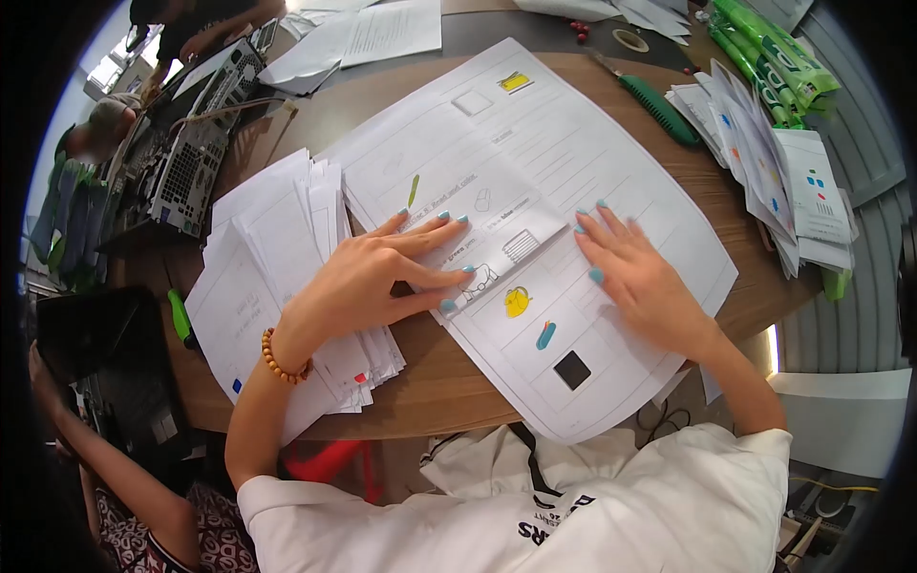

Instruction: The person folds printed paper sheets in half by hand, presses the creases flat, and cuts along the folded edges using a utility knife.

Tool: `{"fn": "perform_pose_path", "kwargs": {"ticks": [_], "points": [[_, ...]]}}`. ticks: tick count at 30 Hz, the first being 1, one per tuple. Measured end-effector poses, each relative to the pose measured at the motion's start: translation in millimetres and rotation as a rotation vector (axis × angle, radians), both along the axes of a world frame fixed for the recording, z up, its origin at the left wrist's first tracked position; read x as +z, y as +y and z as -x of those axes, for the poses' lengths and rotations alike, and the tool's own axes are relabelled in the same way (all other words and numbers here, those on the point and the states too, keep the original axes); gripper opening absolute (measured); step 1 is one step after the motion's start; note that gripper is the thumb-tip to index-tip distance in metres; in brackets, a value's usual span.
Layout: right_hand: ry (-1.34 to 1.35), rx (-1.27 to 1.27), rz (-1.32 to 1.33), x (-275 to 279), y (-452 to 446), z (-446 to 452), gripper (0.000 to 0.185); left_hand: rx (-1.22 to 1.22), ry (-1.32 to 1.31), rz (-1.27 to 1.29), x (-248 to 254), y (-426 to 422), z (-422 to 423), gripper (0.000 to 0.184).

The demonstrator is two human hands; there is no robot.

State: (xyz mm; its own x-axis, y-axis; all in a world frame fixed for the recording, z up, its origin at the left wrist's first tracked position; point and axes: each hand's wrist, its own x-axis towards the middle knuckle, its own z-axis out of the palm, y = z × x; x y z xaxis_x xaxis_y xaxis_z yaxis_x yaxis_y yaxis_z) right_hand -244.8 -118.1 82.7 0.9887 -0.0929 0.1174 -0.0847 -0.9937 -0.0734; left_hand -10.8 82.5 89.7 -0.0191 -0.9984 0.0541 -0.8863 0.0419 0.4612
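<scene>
A large printed worksheet (611,153) with small coloured pictures lies at a slant across the table before me. A folded sheet or flap (530,205) covers its left part, with a straight edge running between my hands; whether it belongs to the same sheet I cannot tell. My left hand (392,263) presses on this flap, fingers spread, a beaded bracelet (285,358) at the wrist. Flat on the worksheet, right of the flap's edge, rests my right hand (640,277), its fingers apart and slightly blurred. Neither hand grips anything.
Loose sheets (277,258) are stacked at left, beside a green-handled tool (180,315). A green utility knife (659,110), folded papers (755,162) and green packets (774,57) lie at right. Behind are a tape roll (630,40) and an open computer case (191,143). Other people are at left.
</scene>
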Motion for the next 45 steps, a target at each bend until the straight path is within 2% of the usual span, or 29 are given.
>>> {"fn": "perform_pose_path", "kwargs": {"ticks": [2, 4, 6, 8, 10, 11, 13, 14, 16, 17, 19, 21, 23, 24, 25, 26, 28, 29, 31, 32, 34, 36, 38, 40, 42, 43, 45], "points": [[-0.063, -0.118, -0.625, 10, -13, -14, 0.047, -0.026, -0.015, 0.024, -2, 1, -1, 0.040], [-0.097, -0.316, -1.137, 15, -20, -46, 0.040, -0.039, -0.022, 0.043, -2, 2, 0, 0.039], [0.044, -0.398, -1.146, 6, -25, -80, 0.031, -0.078, -0.040, 0.072, -2, 3, -1, 0.039], [0.117, -0.229, -0.843, 2, -32, -102, 0.029, -0.084, 0.013, 0.050, -4, 3, -4, 0.036], [0.053, -0.215, -1.063, 0, -29, -106, 0.027, -0.081, 0.042, 0.081, 1, 3, -1, 0.039], [0.032, -0.243, -1.045, 9, -35, -96, 0.027, -0.030, 0.079, 0.091, 4, 3, 1, 0.041], [-0.496, -0.113, -0.734, 36, -42, -74, 0.023, 0.002, 0.119, 0.146, 6, 2, 3, 0.043], [-0.599, -0.178, -0.550, 63, -50, -51, 0.030, 0.069, 0.163, 0.179, 6, 2, 4, 0.045], [-0.983, -0.379, -0.575, 97, -62, 1, 0.030, 0.074, 0.167, 0.159, 5, 1, 3, 0.048], [-1.081, -0.325, -0.250, 114, -73, 20, 0.030, 0.068, 0.144, 0.140, 7, 1, 5, 0.049], [-1.318, -0.402, 0.515, 148, -96, 56, 0.031, 0.062, 0.131, 0.096, 4, 1, 6, 0.054], [-1.325, -0.331, 0.689, 157, -128, 76, 0.034, 0.056, 0.122, 0.089, 4, 1, 7, 0.053], [-0.965, -0.683, 0.554, 124, -166, 91, 0.040, 0.054, 0.107, 0.077, 5, 1, 8, 0.053], [-0.819, -0.730, 0.602, 95, -199, 97, 0.041, 0.046, 0.105, 0.062, 5, 1, 7, 0.053], [-0.517, -0.808, 0.457, 72, -212, 101, 0.034, 0.040, 0.101, 0.047, 6, 2, 7, 0.052], [0.035, -0.879, 0.059, 51, -245, 106, 0.042, 0.048, 0.099, 0.051, 5, 2, 6, 0.052], [0.259, -0.826, -0.075, 43, -211, 102, 0.046, 0.032, 0.086, 0.032, 4, 2, 6, 0.051], [0.253, -0.820, -0.078, 45, -210, 100, 0.046, 0.037, 0.079, 0.032, 4, 2, 5, 0.051], [0.020, -0.755, -0.162, 47, -208, 100, 0.039, 0.005, 0.035, 0.052, 3, 3, 4, 0.043], [0.023, -0.747, -0.171, 46, -201, 98, 0.039, 0.013, 0.033, 0.043, 1, 3, 4, 0.043], [-0.197, -0.602, 0.233, 52, -177, 91, 0.041, 0.020, 0.054, 0.046, 1, 3, 5, 0.049], [-0.109, -0.353, -0.111, 71, -131, 82, 0.057, 0.033, 0.043, 0.035, 2, 2, 6, 0.048], [0.118, 0.028, -0.169, 70, -86, 77, 0.080, 0.040, 0.039, 0.019, 3, 3, 7, 0.048], [0.407, 0.196, -0.037, 59, -33, 74, 0.092, 0.033, 0.036, 0.038, 3, 2, 7, 0.048], [0.330, 0.398, 0.084, 44, 1, 77, 0.078, 0.044, 0.046, 0.038, 2, 2, 5, 0.047], [0.349, 0.423, 0.087, 39, 6, 85, 0.078, 0.033, 0.040, 0.029, 1, 3, 4, 0.045], [0.064, 0.436, 0.045, 33, 6, 102, 0.046, 0.037, 0.050, 0.038, -3, 3, 4, 0.043]]}}
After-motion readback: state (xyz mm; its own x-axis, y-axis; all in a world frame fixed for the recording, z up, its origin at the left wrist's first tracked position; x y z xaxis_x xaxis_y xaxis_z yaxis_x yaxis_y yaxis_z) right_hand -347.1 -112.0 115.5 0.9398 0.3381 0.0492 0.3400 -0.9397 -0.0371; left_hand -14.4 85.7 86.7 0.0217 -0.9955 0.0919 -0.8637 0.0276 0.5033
